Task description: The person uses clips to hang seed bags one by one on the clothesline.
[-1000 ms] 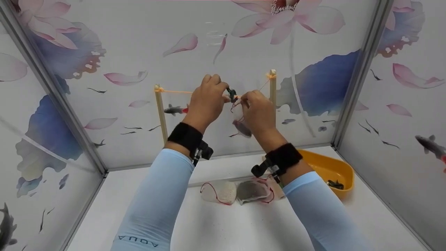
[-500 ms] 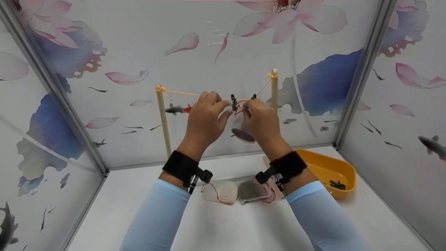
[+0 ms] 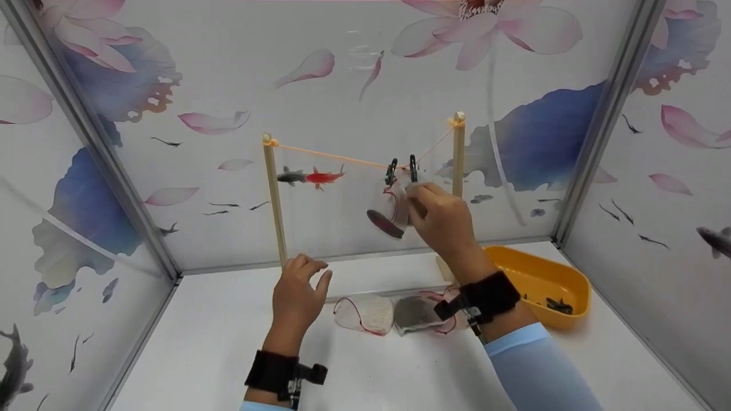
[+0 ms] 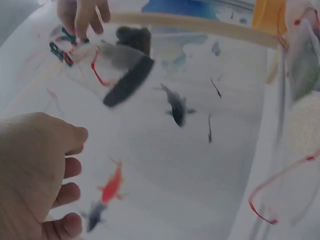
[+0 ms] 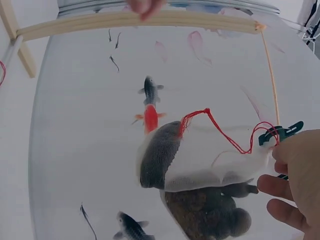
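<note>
A translucent pouch (image 3: 380, 208) with a red drawstring (image 5: 227, 137) and dark contents at its bottom hangs tilted from an orange string (image 3: 337, 157). Two dark green clips, the left clip (image 3: 391, 171) and the right clip (image 3: 413, 168), stand at its top. My right hand (image 3: 445, 220) pinches the pouch's upper right edge, just below the right clip. In the right wrist view a dark lumpy shape (image 5: 210, 212) shows beside the pouch. Lower down, my left hand (image 3: 297, 299) holds nothing, its thumb apart from the fingers, near the left wooden post (image 3: 274, 200).
The string runs to a right wooden post (image 3: 458, 154). On the white table lie a pale pouch (image 3: 365, 314) and a dark-filled pouch (image 3: 417, 314). A yellow tub (image 3: 525, 271) with several clips (image 3: 558, 306) stands at right. Printed walls enclose the table.
My left hand has left the left clip and dropped down and left. My right hand has moved slightly right and down along the pouch, uncovering the right clip.
</note>
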### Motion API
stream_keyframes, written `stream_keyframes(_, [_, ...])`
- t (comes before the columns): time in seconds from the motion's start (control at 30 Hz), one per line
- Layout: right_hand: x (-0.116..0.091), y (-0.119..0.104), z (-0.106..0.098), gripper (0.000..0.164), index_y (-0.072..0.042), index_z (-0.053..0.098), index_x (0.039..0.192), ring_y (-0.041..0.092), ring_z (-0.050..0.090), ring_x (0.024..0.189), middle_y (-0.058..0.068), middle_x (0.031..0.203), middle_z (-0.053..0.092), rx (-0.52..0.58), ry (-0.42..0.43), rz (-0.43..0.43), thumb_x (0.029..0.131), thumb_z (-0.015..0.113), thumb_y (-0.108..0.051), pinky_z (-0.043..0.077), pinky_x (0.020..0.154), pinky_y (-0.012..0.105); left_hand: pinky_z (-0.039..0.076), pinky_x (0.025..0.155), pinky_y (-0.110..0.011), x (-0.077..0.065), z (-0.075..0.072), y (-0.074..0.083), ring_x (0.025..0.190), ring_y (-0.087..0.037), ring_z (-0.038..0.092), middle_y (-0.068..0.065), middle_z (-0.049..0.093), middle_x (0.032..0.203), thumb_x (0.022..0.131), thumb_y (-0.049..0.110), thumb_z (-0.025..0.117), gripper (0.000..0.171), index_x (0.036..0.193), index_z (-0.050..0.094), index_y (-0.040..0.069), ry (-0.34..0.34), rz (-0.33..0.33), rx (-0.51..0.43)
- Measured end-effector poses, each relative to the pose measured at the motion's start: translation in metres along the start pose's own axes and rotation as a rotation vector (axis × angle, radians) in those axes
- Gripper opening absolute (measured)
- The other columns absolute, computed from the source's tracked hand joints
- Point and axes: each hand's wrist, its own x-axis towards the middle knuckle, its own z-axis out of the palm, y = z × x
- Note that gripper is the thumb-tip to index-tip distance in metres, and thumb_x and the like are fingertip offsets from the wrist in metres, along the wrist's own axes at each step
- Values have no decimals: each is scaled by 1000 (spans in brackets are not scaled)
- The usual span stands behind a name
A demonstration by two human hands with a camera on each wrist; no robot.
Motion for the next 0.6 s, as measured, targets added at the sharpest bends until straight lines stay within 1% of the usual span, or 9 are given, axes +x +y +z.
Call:
stream_keyframes(0.07, [-9,5,-4,7,-3,81,108,25,76,72,13,94,80,20,-7,12,105,80,-9,69,71,35,64,85,-44,-15,4,-21,106,-27,71,-6,74,108,104,20,84,15,115,86,11,-81,-120,33])
stream_keyframes(0.13, [-18,12,-8,7,-4,80,107,25,75,69,12,90,81,28,-5,29,106,79,-11,67,67,37,64,84,-48,-27,8,-40,106,-30,73,-9,75,111,105,18,82,16,117,85,9,-154,-224,63])
stream_keyframes(0.23, [-32,24,-15,8,-5,81,106,25,74,67,12,86,82,38,-12,90,105,78,-12,65,63,40,62,78,-51,-42,10,-63,103,-35,73,-14,76,112,105,14,80,20,122,85,5,-253,-339,101])
stream_keyframes(0.27, [-37,29,-17,8,-5,81,106,25,73,65,11,84,81,34,-16,117,105,78,-12,63,62,42,61,77,-51,-46,10,-70,102,-35,73,-15,76,112,104,13,80,22,124,84,4,-279,-366,106])
stream_keyframes(0.33, [-47,40,-22,7,-6,81,105,26,71,65,11,81,80,24,-39,184,105,78,-13,61,62,44,61,74,-52,-53,11,-78,100,-37,73,-17,76,111,103,9,80,24,126,84,3,-312,-398,105])
stream_keyframes(0.43, [-62,60,-28,9,-6,81,107,28,70,67,12,82,79,0,-108,303,107,77,-14,60,64,45,61,73,-54,-61,11,-86,97,-37,75,-17,77,108,101,5,79,22,122,84,1,-353,-428,103])
stream_keyframes(0.5, [-71,75,-32,11,-6,80,109,29,71,71,13,87,80,-14,-184,394,109,75,-16,61,67,45,62,73,-53,-65,12,-88,93,-35,76,-17,77,105,99,2,79,17,115,83,-2,-367,-450,93])
stream_keyframes(0.57, [-79,90,-37,16,-6,80,113,30,72,75,15,94,80,-14,-299,503,110,73,-20,61,71,45,63,74,-51,-66,13,-89,90,-32,76,-16,77,101,98,0,78,12,109,81,-4,-383,-477,83])
stream_keyframes(0.6, [-82,97,-40,18,-6,80,115,31,72,78,17,98,81,-15,-369,556,111,72,-21,61,72,45,63,75,-50,-65,13,-89,89,-32,76,-16,77,99,97,-2,78,10,107,79,-4,-385,-488,73])
